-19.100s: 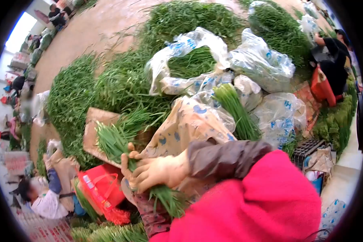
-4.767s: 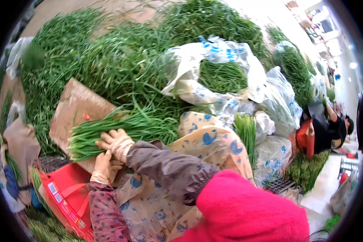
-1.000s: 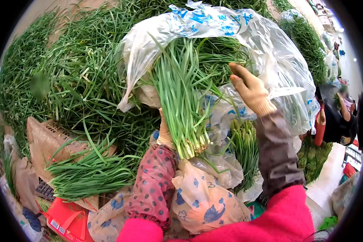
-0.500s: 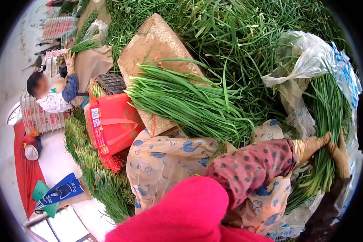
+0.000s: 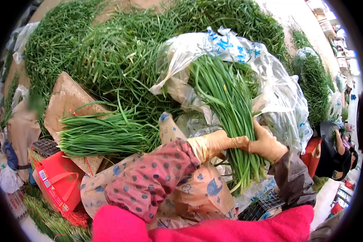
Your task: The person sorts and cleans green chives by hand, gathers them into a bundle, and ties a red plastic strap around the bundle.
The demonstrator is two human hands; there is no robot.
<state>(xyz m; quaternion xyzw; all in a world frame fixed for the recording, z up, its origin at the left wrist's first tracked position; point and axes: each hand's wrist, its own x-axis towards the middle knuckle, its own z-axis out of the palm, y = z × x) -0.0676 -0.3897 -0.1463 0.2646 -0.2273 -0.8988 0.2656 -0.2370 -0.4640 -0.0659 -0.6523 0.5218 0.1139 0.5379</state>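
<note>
A long bunch of green stalks (image 5: pixel 230 101) lies over the mouth of a clear plastic bag with blue print (image 5: pixel 278 97), its pale ends toward me. My left hand (image 5: pixel 220 143), in a tan glove, grips the bunch from the left near its lower part. From the right my right hand (image 5: pixel 267 142), also gloved, closes round the same bunch, the two hands' fingertips meeting in front. Another bunch of stalks (image 5: pixel 105 135) rests on a tan board (image 5: pixel 68 94) at the left, untouched. A patterned apron (image 5: pixel 205 189) covers my lap.
Heaps of loose green leaves (image 5: pixel 117 52) spread behind the board and bag. A red bag (image 5: pixel 60 181) stands at the lower left, beside a dark crate (image 5: pixel 45 148). A dark crate (image 5: pixel 260 207) sits at lower right. A person (image 5: pixel 336 153) is at the far right.
The view has swung back from the left-hand side. Both hands still hold the bunch at the bag; a second ago my right hand was raised open, away from it.
</note>
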